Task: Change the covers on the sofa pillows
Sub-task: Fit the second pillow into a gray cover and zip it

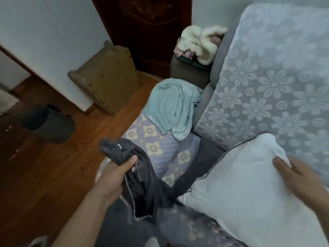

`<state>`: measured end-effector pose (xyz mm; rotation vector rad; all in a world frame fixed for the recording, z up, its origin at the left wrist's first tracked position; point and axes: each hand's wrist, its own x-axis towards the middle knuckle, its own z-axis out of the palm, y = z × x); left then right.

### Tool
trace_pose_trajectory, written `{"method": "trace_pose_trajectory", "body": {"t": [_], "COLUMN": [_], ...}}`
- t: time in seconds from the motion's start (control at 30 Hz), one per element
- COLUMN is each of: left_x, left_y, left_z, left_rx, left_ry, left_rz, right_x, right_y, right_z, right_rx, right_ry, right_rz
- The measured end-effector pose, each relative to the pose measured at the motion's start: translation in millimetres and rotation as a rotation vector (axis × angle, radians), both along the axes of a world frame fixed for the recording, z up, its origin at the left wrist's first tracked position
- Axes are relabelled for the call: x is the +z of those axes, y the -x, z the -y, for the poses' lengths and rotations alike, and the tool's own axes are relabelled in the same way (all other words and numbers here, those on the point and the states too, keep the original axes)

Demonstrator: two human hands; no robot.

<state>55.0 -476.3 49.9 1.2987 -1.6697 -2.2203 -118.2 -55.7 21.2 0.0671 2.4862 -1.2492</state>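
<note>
left hand (117, 172): fingers bunch the dark cover (142, 182), clear of the pillow (240, 189) | right hand (300, 177): fingers flat, steadying it on the sofa (267, 90) | judged: old cover off

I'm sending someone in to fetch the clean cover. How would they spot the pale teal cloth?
Start at the grey sofa with the flowered lace throw. On its quilted lilac seat pad, toward the far armrest, lies the crumpled pale teal cloth. It is the only plain teal cloth there.
</note>
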Motion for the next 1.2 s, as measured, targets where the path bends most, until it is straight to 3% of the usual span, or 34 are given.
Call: {"method": "trace_pose_trajectory", "body": {"t": [0.17,0.3,0.4,0.47,0.57,0.77,0.97,1.1,1.2], "left_x": [2,3,-1,-5,-11,-9,-4,-5,-8], "left_y": [25,34,36,34,26,13,6,7,7], "left_z": [-50,-91,-119,-129,-126,-118,-148,-171,-177], "left_rx": [-0.183,-0.351,-0.509,-0.597,-0.645,-0.773,-0.732,-0.783,-0.872], "left_ry": [-0.028,0.044,0.180,0.235,0.256,0.249,0.087,0.304,0.354], "left_rz": [-0.067,-0.138,-0.170,-0.172,-0.163,-0.198,-0.282,-0.237,-0.218], "right_x": [60,73,49,38,37,38,23,10,12], "right_y": [-25,-44,-66,-81,-98,-105,-116,-129,-142], "right_z": [-58,-20,26,42,49,39,51,55,48], "right_rx": [-0.186,0.109,0.407,0.483,0.482,0.356,0.314,0.319,0.224], "right_ry": [0.222,0.152,0.014,0.006,-0.018,0.143,0.017,-0.057,-0.138], "right_rz": [0.117,0.192,0.307,0.353,0.338,0.360,0.232,0.083,-0.064]}}
